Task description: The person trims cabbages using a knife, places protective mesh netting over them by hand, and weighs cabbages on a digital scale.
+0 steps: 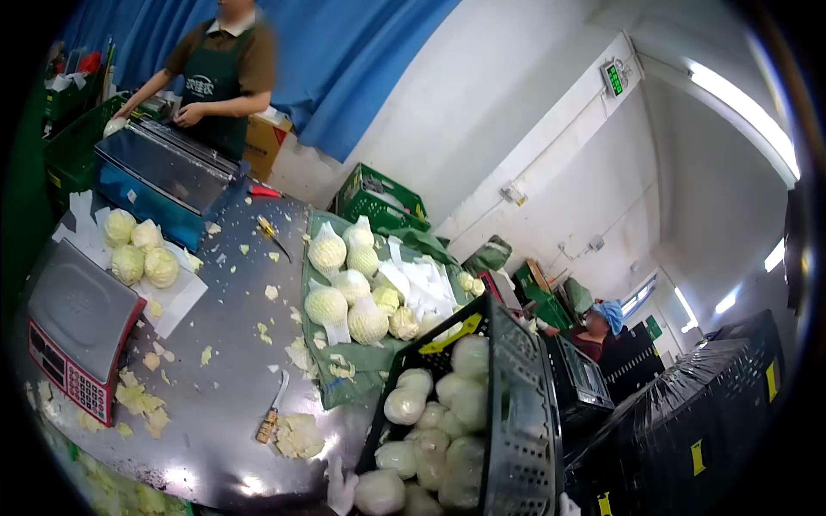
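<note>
A black crate of wrapped round cabbages stands tilted at the lower centre, over the table's right side. At its lower left edge is my left hand, in a whitish glove, its fingers closed on the crate. My right hand shows only as a small pale part at the crate's lower right side, closed on it. A knife and cabbage leaves lie left of the crate. Beyond it, cabbages in foam nets sit on green cloth.
Unwrapped cabbages and a scale are on the metal table. A person works behind a wrapping machine; another person is at the right. Black crates stand at the right, a green crate behind the table.
</note>
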The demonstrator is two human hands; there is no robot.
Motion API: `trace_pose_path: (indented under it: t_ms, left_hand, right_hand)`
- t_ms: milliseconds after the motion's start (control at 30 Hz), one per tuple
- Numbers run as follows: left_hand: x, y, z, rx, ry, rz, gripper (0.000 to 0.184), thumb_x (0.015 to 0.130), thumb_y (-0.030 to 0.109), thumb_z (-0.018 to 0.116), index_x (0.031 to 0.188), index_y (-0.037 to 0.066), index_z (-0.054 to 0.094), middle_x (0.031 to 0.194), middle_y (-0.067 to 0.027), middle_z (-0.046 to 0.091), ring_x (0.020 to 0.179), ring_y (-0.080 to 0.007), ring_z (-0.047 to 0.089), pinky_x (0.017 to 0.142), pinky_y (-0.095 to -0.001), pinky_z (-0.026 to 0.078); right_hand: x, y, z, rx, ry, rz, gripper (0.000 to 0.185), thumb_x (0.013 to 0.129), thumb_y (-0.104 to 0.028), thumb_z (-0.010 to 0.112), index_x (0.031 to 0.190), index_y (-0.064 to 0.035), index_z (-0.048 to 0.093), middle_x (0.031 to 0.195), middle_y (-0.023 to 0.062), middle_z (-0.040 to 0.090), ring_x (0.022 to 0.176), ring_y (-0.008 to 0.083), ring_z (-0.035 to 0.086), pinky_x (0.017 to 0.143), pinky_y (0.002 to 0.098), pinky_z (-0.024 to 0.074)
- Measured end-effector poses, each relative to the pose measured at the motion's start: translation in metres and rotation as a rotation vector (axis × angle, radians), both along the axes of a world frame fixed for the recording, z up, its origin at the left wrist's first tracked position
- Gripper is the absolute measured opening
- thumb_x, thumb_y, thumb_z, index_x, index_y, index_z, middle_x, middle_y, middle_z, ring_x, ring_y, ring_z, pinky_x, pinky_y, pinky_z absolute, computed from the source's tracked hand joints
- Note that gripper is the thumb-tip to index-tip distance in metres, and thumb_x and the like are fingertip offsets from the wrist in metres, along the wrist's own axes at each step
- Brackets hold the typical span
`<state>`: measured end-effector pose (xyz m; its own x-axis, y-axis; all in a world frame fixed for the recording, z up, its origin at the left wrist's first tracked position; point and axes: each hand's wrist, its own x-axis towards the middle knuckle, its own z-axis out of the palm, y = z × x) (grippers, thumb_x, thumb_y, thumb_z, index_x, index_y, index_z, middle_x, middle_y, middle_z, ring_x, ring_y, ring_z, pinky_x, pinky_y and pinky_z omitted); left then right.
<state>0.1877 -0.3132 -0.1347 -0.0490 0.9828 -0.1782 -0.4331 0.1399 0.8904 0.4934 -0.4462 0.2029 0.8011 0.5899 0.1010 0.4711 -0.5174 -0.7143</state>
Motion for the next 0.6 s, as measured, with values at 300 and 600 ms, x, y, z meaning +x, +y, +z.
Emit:
trace_pose_path:
  t_ms: [300, 600]
  left_hand:
    - [-0.028, 0.020, 0.036, 0.686, 0.924, -0.304, 0.068, 0.079, 0.052, 0.059, 0.135, 0.016, 0.044, 0.143, -0.0156, 0.031, 0.135, -0.0360, 0.024, 0.105, -0.0579, 0.019]
    - [-0.088, 0.039, 0.043, 0.865, 1.196, -0.756, 0.101, 0.067, 0.058, 0.069, 0.145, 0.013, 0.023, 0.144, -0.0223, 0.024, 0.133, -0.0424, 0.023, 0.096, -0.0620, 0.033]
  right_hand:
    - [-0.020, 0.030, -0.012, 0.342, -0.264, 0.075, 0.018, 0.092, -0.015, 0.055, 0.098, 0.0011, 0.061, 0.097, 0.0073, 0.062, 0.090, 0.0162, 0.055, 0.084, 0.0300, 0.0439]
    - [-0.257, -0.001, -0.075, 0.337, -0.874, 0.944, 0.019, 0.069, -0.012, 0.064, 0.087, -0.0090, 0.067, 0.094, 0.0119, 0.063, 0.087, 0.0310, 0.060, 0.079, 0.0432, 0.0463]
